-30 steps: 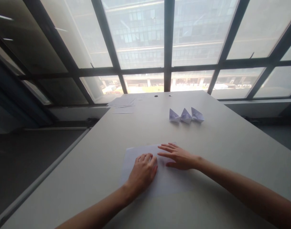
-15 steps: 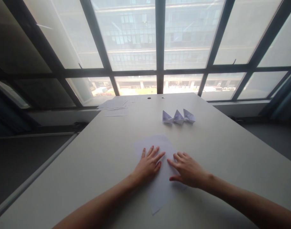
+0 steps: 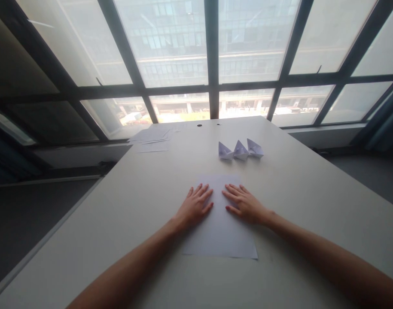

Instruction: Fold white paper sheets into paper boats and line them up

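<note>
A white sheet of paper (image 3: 220, 236) lies flat on the table in front of me, its near edge roughly square to me. My left hand (image 3: 195, 205) rests on the sheet's left side, palm down with the fingers spread. On the right side lies my right hand (image 3: 244, 204), also flat with fingers apart. Neither hand grips anything. Beyond the hands stand three folded paper boats in a row: a left one (image 3: 225, 151), a middle one (image 3: 240, 151) and a right one (image 3: 255, 148).
Several loose paper sheets (image 3: 151, 135) are spread at the table's far left. The white table (image 3: 125, 214) reaches to a wall of windows (image 3: 180, 43). Two small dark spots, one a round hole (image 3: 199, 125), sit near its far edge.
The sheet has turned from a slanted position to lie square before me. Both hands have moved slightly farther away, and the right one has flattened. The camera view has shifted a little.
</note>
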Demonstrator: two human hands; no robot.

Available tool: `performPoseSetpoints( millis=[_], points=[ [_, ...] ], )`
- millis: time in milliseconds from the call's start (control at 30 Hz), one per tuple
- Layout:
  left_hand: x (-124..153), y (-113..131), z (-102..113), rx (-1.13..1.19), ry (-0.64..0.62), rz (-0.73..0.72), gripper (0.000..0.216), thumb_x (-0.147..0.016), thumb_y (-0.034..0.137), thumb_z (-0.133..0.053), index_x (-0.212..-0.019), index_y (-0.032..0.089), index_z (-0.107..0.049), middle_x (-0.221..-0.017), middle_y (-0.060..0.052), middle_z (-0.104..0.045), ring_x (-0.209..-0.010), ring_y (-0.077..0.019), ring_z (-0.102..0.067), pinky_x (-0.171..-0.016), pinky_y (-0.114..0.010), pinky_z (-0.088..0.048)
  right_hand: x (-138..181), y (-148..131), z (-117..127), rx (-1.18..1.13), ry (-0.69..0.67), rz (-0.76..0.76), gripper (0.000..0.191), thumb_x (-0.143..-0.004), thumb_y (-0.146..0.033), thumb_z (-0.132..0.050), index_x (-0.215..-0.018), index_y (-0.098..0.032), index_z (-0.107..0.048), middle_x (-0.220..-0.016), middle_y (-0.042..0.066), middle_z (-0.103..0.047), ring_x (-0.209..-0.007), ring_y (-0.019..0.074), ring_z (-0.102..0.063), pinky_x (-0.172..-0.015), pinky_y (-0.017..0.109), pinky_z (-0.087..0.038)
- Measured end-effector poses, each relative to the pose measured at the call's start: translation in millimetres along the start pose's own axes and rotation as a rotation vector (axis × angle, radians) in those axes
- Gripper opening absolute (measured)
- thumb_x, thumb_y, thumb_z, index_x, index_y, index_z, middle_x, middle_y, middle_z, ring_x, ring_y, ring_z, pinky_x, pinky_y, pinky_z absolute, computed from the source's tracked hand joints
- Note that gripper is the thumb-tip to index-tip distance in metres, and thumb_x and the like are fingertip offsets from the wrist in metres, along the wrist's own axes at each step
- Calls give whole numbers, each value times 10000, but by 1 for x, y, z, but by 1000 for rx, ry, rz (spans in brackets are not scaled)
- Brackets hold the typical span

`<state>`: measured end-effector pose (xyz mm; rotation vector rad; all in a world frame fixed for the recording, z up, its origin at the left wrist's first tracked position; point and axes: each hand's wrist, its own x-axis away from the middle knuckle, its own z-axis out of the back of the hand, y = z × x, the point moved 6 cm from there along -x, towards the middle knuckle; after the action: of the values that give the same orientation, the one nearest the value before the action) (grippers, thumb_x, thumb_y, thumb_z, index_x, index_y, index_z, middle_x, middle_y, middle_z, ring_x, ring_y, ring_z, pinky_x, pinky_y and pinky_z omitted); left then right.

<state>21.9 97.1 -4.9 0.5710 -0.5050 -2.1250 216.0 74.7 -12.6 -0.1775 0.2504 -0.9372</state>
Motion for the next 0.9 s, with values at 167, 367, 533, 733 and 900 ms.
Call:
performPoseSetpoints(
  millis=[167,367,533,733,900],
  points=[
    [2,2,-4,-85,-92,-14,669,-891,516,-540,-1498,312,-348,-1584,-79,-284,-1487,-321,-133,-1160,-572,30,-1,3,4,4,16,-20,612,-958,-512,-434,-1496,-228,-374,-1572,129,-309,-1446,290,-278,-1161,509,-194],
    [3,9,0,-50,-135,-41,611,-859,556,-585,-1427,366,-461,-1567,-65,-328,-1472,-335,-189,-1151,-584,57,1,-2,16,14,113,-5,518,-923,-481,-529,-1376,-230,-534,-1444,142,-496,-1322,306,-438,-1079,502,-309],
    [5,17,0,-145,-233,-128,617,-893,559,-537,-1465,379,-392,-1590,-50,-274,-1484,-334,-137,-1145,-618,34,4,9,24,-43,258,-4,322,-939,-352,-541,-1214,-233,-659,-1288,117,-620,-1191,261,-546,-1033,455,-380],
    [5,18,-3,-338,-352,-158,640,-941,620,-383,-1520,379,-253,-1623,-26,-150,-1497,-291,-85,-1171,-583,-10,1,27,11,-43,204,42,437,-923,-358,-557,-1344,-243,-577,-1449,124,-503,-1346,304,-443,-1106,520,-332],
    [4,17,-2,-349,-350,-159,667,-920,666,-381,-1515,387,-264,-1622,-16,-154,-1495,-284,-106,-1182,-561,-31,0,28,9,-48,185,31,441,-934,-364,-533,-1360,-253,-561,-1466,107,-488,-1365,282,-428,-1134,503,-309]
  ],
)
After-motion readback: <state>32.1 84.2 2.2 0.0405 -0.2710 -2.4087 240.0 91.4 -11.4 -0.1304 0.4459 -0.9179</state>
